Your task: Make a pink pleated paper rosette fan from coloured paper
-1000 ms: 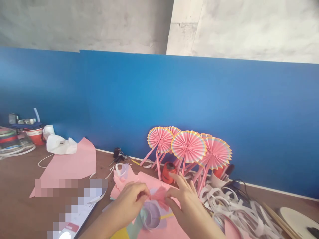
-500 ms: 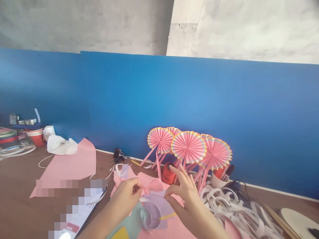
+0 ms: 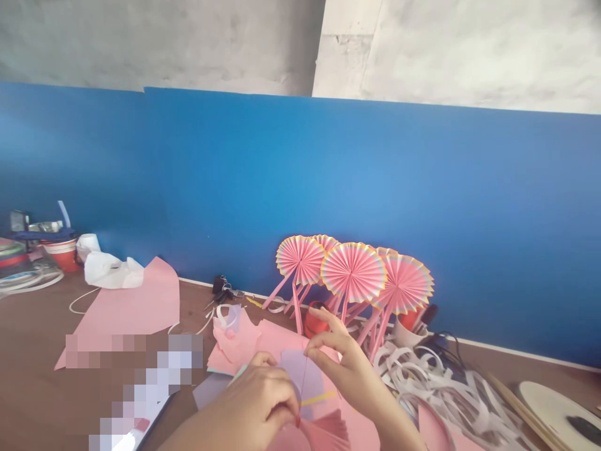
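Observation:
My left hand (image 3: pixel 265 398) is closed, its fingertips pinching the gathered end of a pleated pink paper fan (image 3: pixel 328 432). The fan's folds spread toward the lower right. Just above and to the right, my right hand (image 3: pixel 335 351) has thumb and forefinger pressed together. A fine thread (image 3: pixel 304 376), faint in the picture, seems to hang from that pinch toward the left hand. Beneath both hands lie a purple sheet (image 3: pixel 293 363) with a yellow strip (image 3: pixel 319 398) and larger pink paper (image 3: pixel 277 333).
Finished pink pleated fans (image 3: pixel 354 272) stand behind my hands beside a red spool (image 3: pixel 315 322). White curled strips (image 3: pixel 436 382) heap up at right, near a white disc (image 3: pixel 554 410). A phone (image 3: pixel 157 413), partly blurred, and a pink sheet (image 3: pixel 141 297) lie left.
My left hand has come down and nearer, turning so the pleated fan now points to the lower right. My right hand has shifted slightly left, its thumb and forefinger pinching.

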{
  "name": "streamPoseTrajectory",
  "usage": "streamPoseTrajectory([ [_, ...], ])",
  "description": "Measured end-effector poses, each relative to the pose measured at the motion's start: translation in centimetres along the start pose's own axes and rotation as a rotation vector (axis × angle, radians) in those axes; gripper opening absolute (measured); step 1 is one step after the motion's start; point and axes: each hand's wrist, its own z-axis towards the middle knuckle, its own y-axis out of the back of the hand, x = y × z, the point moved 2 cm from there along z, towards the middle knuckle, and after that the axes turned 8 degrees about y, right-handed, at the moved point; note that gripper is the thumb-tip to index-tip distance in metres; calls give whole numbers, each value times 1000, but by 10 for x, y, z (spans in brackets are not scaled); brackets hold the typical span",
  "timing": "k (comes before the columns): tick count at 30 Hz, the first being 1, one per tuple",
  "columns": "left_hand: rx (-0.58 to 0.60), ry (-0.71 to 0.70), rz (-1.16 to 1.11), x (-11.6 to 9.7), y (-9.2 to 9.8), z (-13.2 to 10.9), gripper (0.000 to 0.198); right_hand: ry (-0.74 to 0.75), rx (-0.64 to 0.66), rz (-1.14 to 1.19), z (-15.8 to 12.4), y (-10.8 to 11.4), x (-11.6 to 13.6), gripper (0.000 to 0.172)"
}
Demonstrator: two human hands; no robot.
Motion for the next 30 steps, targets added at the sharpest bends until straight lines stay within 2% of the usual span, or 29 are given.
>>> streamPoseTrajectory([
  [5, -33, -63, -99, -1, 12, -4, 24, -107, -11, 54, 5, 1, -14, 20],
  [9, -137, -15, -353, 9, 19, 0, 13, -181, 34, 198, 6, -2, -17, 22],
  [12, -273, 100, -609, 22, 20, 9, 13, -179, 76, 255, 6, -8, -21, 24],
  [15, -499, 235, -730, 40, 20, 20, 22, -162, 35, 112, 4, -17, -24, 18],
  [17, -627, 274, -667, 51, 20, 25, 21, -145, 8, -53, 2, -24, -22, 14],
  [20, -689, 291, -495, 61, 19, 30, 19, -58, -3, -295, -2, -32, -13, 18],
  [23, -669, 310, -293, 62, 16, 31, 20, 128, -43, -478, -5, -36, -1, 22],
  [26, -615, 268, -38, 56, 9, 31, 23, 283, -59, -566, -9, -35, 8, 25],
  [30, -500, 176, 172, 49, -3, 29, 28, 339, -59, -566, -10, -31, 13, 27],
])
